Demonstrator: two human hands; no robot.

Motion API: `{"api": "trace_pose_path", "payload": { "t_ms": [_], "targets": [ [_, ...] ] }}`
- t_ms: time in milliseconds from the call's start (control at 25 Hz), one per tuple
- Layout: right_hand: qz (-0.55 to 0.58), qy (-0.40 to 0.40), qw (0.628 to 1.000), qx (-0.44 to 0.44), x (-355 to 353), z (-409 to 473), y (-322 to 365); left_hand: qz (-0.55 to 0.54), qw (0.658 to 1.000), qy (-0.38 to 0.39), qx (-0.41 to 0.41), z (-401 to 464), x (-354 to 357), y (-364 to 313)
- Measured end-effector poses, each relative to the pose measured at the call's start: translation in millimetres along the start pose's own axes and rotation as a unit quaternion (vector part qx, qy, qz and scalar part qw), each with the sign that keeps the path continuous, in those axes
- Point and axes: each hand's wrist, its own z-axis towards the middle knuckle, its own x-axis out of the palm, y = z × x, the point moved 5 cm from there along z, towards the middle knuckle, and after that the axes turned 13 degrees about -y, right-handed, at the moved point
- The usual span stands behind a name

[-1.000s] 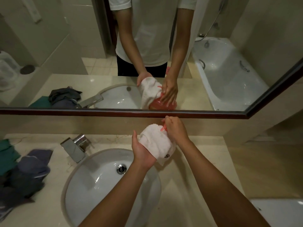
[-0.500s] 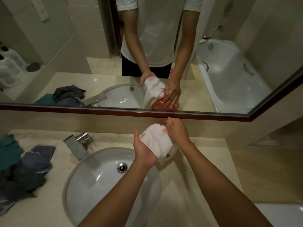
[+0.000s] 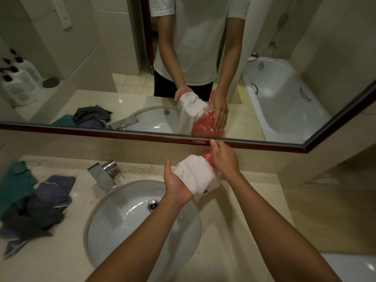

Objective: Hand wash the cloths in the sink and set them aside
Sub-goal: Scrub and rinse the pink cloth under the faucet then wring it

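Bunched white cloth [image 3: 195, 176] above sink [image 3: 105, 216] rim, dark cloths [image 3: 34, 206] heaped left, possibly dry
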Motion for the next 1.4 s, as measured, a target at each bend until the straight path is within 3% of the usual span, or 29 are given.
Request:
{"api": "trace_pose_path", "payload": {
  "t_ms": [120,240,360,440,520,600,800,960,1120,1240,1280,1400],
  "targets": [
    [0.049,-0.071,0.996,-0.026,-18,-17,19,0.013,1.0,-0.012,0.003,-20,-12,-10],
    [0.119,-0.074,0.988,-0.058,-21,-50,43,0.016,1.0,0.003,0.011,-44,-25,-29],
    [0.195,-0.016,0.981,-0.013,-8,-84,63,0.016,0.999,0.038,0.015,-70,-33,-55],
    [0.251,0.071,0.964,0.048,10,-105,79,0.035,0.997,0.065,0.015,-89,-34,-72],
    [0.382,0.144,0.902,0.14,31,-128,93,0.05,0.994,0.092,0.017,-107,-37,-92],
    [0.474,0.167,0.834,0.227,48,-148,102,0.072,0.992,0.105,0.027,-121,-42,-112],
    [0.458,0.194,0.812,0.307,93,-189,119,0.115,0.985,0.121,0.05,-147,-52,-158],
    [0.475,0.292,0.694,0.455,126,-227,132,0.111,0.985,0.116,0.061,-155,-68,-186],
    [0.543,0.335,0.649,0.414,136,-238,152,0.136,0.984,0.103,0.059,-155,-90,-203],
    [0.563,0.281,0.674,0.388,129,-229,157,0.169,0.979,0.106,0.051,-157,-102,-210],
    [0.549,0.261,0.703,0.37,126,-225,154,0.171,0.978,0.11,0.048,-157,-105,-212],
    [0.394,0.191,0.849,0.296,110,-218,146,0.158,0.978,0.125,0.045,-161,-109,-218]
  ]
}}
